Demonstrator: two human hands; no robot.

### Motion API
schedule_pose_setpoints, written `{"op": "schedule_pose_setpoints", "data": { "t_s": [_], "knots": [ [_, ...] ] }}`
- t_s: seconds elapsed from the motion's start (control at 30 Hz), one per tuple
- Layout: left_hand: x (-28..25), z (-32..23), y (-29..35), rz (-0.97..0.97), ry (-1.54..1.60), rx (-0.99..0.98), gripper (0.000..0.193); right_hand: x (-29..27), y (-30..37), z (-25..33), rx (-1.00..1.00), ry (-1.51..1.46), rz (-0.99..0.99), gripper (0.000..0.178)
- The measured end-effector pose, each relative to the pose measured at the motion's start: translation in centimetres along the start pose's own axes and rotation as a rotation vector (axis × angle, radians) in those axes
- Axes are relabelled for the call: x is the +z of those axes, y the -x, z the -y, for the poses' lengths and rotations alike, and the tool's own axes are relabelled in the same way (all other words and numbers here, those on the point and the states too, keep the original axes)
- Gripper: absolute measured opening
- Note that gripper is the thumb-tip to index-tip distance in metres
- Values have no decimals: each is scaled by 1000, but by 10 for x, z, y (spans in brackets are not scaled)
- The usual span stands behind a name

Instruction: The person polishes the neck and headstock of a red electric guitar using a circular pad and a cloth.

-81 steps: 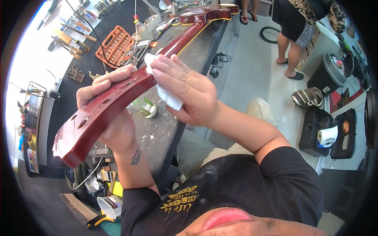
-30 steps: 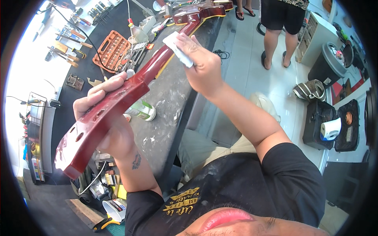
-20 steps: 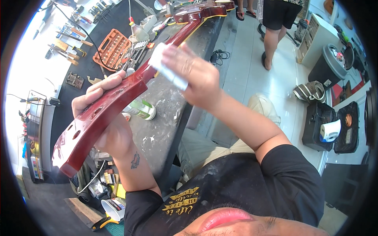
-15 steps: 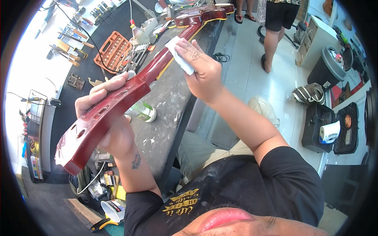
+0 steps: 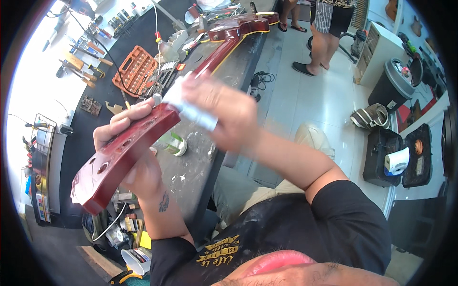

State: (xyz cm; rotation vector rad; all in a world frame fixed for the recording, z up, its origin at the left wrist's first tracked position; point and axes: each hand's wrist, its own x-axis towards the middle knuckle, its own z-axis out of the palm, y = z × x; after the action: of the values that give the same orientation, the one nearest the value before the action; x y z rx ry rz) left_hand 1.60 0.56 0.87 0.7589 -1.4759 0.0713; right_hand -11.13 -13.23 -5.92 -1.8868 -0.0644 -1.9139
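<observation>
A glossy dark-red guitar [image 5: 217, 58] stretches from the far end of the workbench toward me, its body lying on the bench. Its headstock [image 5: 121, 152], with several bare tuner holes, is nearest me. My left hand [image 5: 140, 164] is closed round the headstock, fingers over the far edge and thumb beneath. My right hand [image 5: 229, 112], smeared by motion, presses a folded white cloth [image 5: 193, 110] against the neck close to the headstock. Part of the neck is hidden behind the cloth and hand. A clear jar with a green label [image 5: 172, 144] stands below the headstock.
On the dark workbench [image 5: 195, 167] lie an orange socket set case [image 5: 136, 69], wrenches and a squeeze bottle [image 5: 167, 50]. Hand tools line the left wall. A person [image 5: 324, 43] stands on the tiled floor beyond. To the right are a bin [image 5: 393, 83] and an open black case [image 5: 381, 159].
My right hand has slid the cloth along the neck toward the headstock. My left hand keeps its hold. The standing person has shifted their legs to the left.
</observation>
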Motion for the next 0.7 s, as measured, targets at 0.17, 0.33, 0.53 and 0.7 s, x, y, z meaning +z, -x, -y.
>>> {"op": "schedule_pose_setpoints", "data": {
  "t_s": [0.17, 0.33, 0.53, 0.7],
  "knots": [
    [-14, -4, 3, 5, 52, -57, 36, 4, -1, -20, -195, -64, 74, 35],
    [-24, -1, -2, -119, -122, -168, 53, -12, -6, -138, -21, 182, 111, 27],
    [-27, 2, -4, -80, -139, -134, 58, -10, 4, -185, 113, 332, 91, 32],
    [-31, 11, -4, -63, -62, -91, 70, 19, 12, -65, 51, 110, -67, 38]
  ]
}}
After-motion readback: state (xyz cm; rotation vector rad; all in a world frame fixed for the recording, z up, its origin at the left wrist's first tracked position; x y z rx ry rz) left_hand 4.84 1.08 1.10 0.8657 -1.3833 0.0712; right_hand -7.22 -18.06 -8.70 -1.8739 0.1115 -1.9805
